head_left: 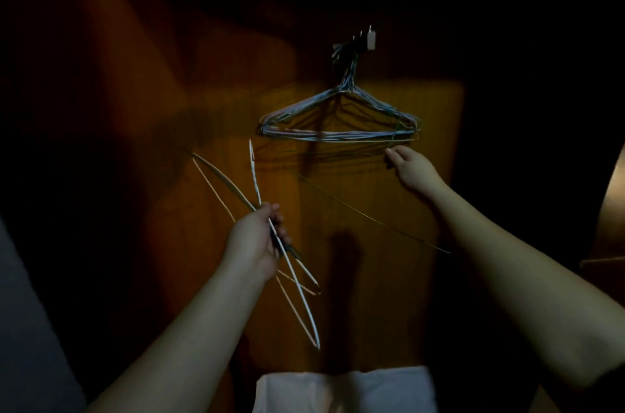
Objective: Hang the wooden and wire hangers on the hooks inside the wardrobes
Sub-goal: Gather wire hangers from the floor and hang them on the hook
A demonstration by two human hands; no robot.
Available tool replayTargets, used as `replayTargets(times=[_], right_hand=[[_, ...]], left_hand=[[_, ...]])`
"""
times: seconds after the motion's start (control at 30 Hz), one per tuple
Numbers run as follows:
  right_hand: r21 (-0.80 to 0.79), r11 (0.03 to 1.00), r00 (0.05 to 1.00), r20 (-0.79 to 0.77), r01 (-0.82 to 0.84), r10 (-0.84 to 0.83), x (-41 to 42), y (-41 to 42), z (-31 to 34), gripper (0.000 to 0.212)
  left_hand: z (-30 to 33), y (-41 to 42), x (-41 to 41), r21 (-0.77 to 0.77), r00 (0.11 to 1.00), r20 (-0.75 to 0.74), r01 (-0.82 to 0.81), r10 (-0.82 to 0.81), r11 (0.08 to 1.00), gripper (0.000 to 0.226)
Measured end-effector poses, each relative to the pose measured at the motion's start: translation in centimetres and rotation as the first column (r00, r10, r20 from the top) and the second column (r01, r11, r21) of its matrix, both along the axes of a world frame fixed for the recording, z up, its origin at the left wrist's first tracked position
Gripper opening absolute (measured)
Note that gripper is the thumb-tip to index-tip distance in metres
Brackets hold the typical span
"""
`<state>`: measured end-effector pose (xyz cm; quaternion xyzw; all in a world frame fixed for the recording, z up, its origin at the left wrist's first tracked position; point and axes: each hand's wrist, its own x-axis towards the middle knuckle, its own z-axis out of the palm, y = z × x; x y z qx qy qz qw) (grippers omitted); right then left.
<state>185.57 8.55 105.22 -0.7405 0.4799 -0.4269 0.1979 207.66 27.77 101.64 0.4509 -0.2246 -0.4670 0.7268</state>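
White wire hangers (270,243), about three, sit gripped in the left hand (257,243). Right hand (411,167) pinches one green hanger (372,213) below the hooked bunch (341,121), too tangled to count

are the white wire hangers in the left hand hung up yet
Not hung: the left hand grips the white wire hangers below the wall hook.

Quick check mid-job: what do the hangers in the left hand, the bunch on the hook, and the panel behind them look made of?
Hangers in the left hand: thin wire, seemingly white-coated; the rods are slim and pale. Bunch on the hook: wire too, apparently coated in mixed bluish and pale colours. Hook: small and pale, probably plastic or metal; too dim to tell. Panel: wood or veneer, with an orange-brown grain.
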Motion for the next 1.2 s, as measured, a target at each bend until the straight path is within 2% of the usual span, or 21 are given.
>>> replayTargets(times=[0.2, 0.4, 0.6, 0.83, 0.93, 1.1, 1.2], right_hand=[[-0.046, 0.999, 0.999, -0.040, -0.024, 0.022, 0.6, -2.3, 2.9, 0.029], [-0.070, 0.995, 0.992, -0.096, 0.071, -0.078, 1.8, -5.1, 5.8, 0.031], [-0.085, 0.993, 0.997, 0.017, 0.076, -0.075, 2.7, -6.5, 8.1, 0.037], [-0.030, 0.996, 0.983, 0.168, 0.079, -0.072, 4.1, -8.4, 10.1, 0.027], [-0.020, 0.998, 0.983, 0.177, 0.058, -0.054, 4.6, -8.9, 11.3, 0.026], [-0.015, 1.000, 0.978, 0.208, -0.010, 0.013, 5.8, -8.9, 12.8, 0.041], [-0.032, 0.998, 0.979, 0.198, -0.049, 0.054, 6.4, -9.3, 13.1, 0.038]], left_hand=[[1.7, -0.8, -0.6, -0.026, 0.997, 0.072, 0.001, 0.001, 1.000, 0.023], [3.5, -1.4, -0.7, -0.044, 0.990, 0.135, -0.026, 0.032, 0.999, 0.027], [4.7, -1.9, -0.8, -0.078, 0.991, 0.135, -0.017, 0.027, 0.997, 0.026], [4.8, -2.5, -1.0, -0.092, 0.993, 0.117, -0.005, 0.015, 0.996, 0.025], [4.5, -2.6, -0.7, -0.088, 0.993, 0.112, -0.013, 0.023, 0.996, 0.025], [4.1, -2.6, -0.3, -0.070, 0.992, 0.120, -0.035, 0.043, 0.997, 0.025], [3.9, -2.6, 0.0, -0.059, 0.992, 0.116, -0.044, 0.051, 0.997, 0.025]])
